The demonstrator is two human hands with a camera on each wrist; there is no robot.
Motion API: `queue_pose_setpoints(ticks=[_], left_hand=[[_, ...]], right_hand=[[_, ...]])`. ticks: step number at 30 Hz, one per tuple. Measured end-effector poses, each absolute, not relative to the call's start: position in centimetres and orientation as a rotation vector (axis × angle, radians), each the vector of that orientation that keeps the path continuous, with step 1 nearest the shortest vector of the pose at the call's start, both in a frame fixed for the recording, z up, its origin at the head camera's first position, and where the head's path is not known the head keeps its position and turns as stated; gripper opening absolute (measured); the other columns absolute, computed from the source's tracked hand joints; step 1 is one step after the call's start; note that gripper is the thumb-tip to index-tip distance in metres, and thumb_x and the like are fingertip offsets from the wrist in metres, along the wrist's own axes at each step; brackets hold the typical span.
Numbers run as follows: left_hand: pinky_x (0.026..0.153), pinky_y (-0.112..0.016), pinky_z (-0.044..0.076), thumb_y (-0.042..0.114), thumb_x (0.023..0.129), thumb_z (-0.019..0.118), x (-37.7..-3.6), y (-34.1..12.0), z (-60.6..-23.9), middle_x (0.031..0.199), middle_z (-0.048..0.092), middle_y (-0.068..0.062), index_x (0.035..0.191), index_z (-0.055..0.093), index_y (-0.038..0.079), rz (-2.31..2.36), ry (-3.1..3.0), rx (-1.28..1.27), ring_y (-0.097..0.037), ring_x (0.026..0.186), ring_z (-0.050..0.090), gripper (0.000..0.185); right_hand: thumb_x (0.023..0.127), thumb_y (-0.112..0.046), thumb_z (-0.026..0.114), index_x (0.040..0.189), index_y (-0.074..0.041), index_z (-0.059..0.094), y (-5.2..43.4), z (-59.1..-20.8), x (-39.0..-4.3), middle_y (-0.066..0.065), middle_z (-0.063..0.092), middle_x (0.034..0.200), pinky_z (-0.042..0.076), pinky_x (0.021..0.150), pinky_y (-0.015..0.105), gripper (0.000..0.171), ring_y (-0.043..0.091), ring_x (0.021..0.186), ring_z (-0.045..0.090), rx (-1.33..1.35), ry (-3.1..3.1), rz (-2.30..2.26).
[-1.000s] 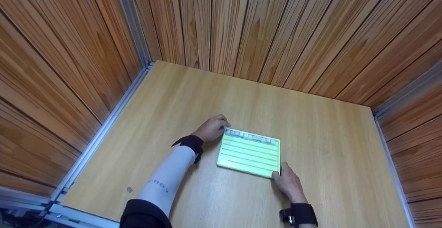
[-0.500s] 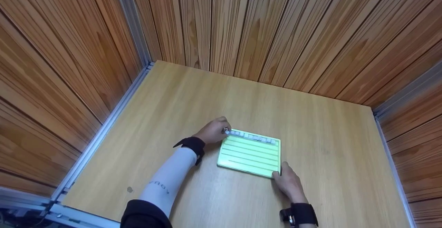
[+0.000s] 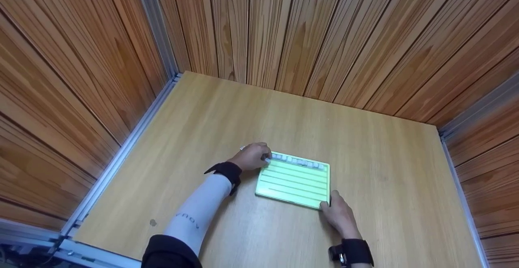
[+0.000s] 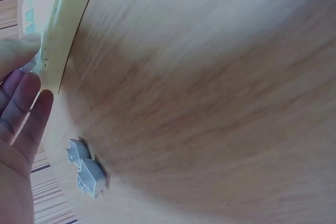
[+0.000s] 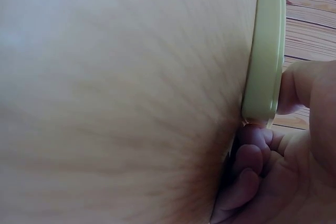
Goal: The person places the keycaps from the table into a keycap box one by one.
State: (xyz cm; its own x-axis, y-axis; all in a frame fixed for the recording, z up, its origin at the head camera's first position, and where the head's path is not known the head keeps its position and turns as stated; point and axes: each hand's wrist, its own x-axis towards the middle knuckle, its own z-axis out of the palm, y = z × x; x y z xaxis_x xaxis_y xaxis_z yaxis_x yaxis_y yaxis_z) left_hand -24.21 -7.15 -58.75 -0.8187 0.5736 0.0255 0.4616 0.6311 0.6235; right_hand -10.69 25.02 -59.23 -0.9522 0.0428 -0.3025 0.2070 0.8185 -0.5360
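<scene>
Head view first: green lined board (image 3: 292,181) lies flat on the wooden surface (image 3: 365,146), a row of small grey tiles (image 3: 298,161) along its far edge, so most tiles look seated and the rest of the lines are bare. Left hand (image 3: 252,156) sits at the board's far-left corner with its grip pinching the end tile, as far as I can tell. Right hand (image 3: 339,215) holds the board's near-right corner. Wood-panel walls (image 3: 284,28) with metal rails box it all in. Left wrist view: fingers (image 4: 23,95) touch the board's edge (image 4: 65,30), and two loose grey tiles (image 4: 86,169) lie on the surface just beside the hand, so I'd say a couple are out. Right wrist view: thumb (image 5: 296,85) and curled fingers (image 5: 252,153) clamp the board's corner (image 5: 265,66), steadying it.
</scene>
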Motion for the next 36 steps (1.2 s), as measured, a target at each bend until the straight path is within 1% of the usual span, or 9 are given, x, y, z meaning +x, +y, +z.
queue_pose_setpoints(ticks=[3,9,12,17,25,31,36], left_hand=[[0.08,-0.025,0.052,0.01,0.091,0.076,-24.19,-6.99,-58.85,0.101,0.065,-0.003,0.103,0.074,0.008,0.926,2.684,0.866,-0.015,0.091,0.062,0.013],[0.079,-0.027,0.05,0.009,0.089,0.076,-24.23,-6.89,-59.07,0.097,0.063,-0.003,0.102,0.073,0.007,0.911,2.689,0.91,-0.014,0.088,0.057,0.014],[0.078,-0.028,0.049,0.008,0.088,0.076,-24.21,-6.87,-59.05,0.095,0.062,-0.003,0.102,0.072,0.008,0.895,2.698,0.922,-0.015,0.087,0.056,0.014],[0.078,-0.029,0.05,0.009,0.088,0.076,-24.18,-6.74,-58.96,0.095,0.062,-0.003,0.1,0.072,0.008,0.837,2.735,0.943,-0.016,0.087,0.058,0.013],[0.077,-0.029,0.051,0.006,0.086,0.076,-24.23,-6.71,-58.99,0.093,0.061,-0.002,0.098,0.072,0.007,0.837,2.737,0.932,-0.016,0.086,0.059,0.013],[0.076,-0.027,0.051,0.01,0.088,0.073,-24.14,-6.77,-59.01,0.093,0.061,-0.001,0.097,0.072,0.008,0.843,2.734,0.917,-0.014,0.085,0.058,0.01],[0.076,-0.026,0.05,0.009,0.089,0.071,-24.07,-6.76,-59.02,0.093,0.061,-0.001,0.097,0.072,0.007,0.829,2.753,0.947,-0.014,0.085,0.057,0.008]], right_hand=[[0.095,-0.018,0.053,0.103,-0.001,0.047,25.04,-59.24,-10.72,0.01,0.045,0.087,0.036,0.062,0.035,0.02,0.026,0.077,0.045,0.191,2.725,-0.849],[0.095,-0.017,0.052,0.097,-0.004,0.045,25.05,-59.21,-10.64,0.007,0.04,0.082,0.035,0.06,0.034,0.016,0.024,0.073,0.043,0.185,2.735,-0.844],[0.094,-0.017,0.052,0.097,-0.004,0.045,25.04,-59.2,-10.6,0.006,0.041,0.082,0.035,0.06,0.034,0.016,0.024,0.073,0.043,0.182,2.741,-0.842],[0.094,-0.017,0.054,0.098,-0.003,0.046,25.05,-59.2,-10.57,0.008,0.044,0.084,0.035,0.062,0.035,0.017,0.025,0.075,0.044,0.182,2.755,-0.836],[0.095,-0.017,0.053,0.099,-0.003,0.046,24.97,-59.29,-10.57,0.007,0.043,0.084,0.035,0.061,0.034,0.016,0.025,0.075,0.044,0.207,2.736,-0.848],[0.095,-0.018,0.052,0.1,-0.003,0.045,25.0,-59.19,-10.58,0.009,0.044,0.085,0.036,0.061,0.035,0.017,0.025,0.075,0.044,0.197,2.734,-0.855],[0.094,-0.017,0.053,0.1,-0.003,0.046,25.01,-59.16,-10.61,0.008,0.044,0.084,0.036,0.061,0.034,0.017,0.025,0.074,0.045,0.2,2.735,-0.852]])
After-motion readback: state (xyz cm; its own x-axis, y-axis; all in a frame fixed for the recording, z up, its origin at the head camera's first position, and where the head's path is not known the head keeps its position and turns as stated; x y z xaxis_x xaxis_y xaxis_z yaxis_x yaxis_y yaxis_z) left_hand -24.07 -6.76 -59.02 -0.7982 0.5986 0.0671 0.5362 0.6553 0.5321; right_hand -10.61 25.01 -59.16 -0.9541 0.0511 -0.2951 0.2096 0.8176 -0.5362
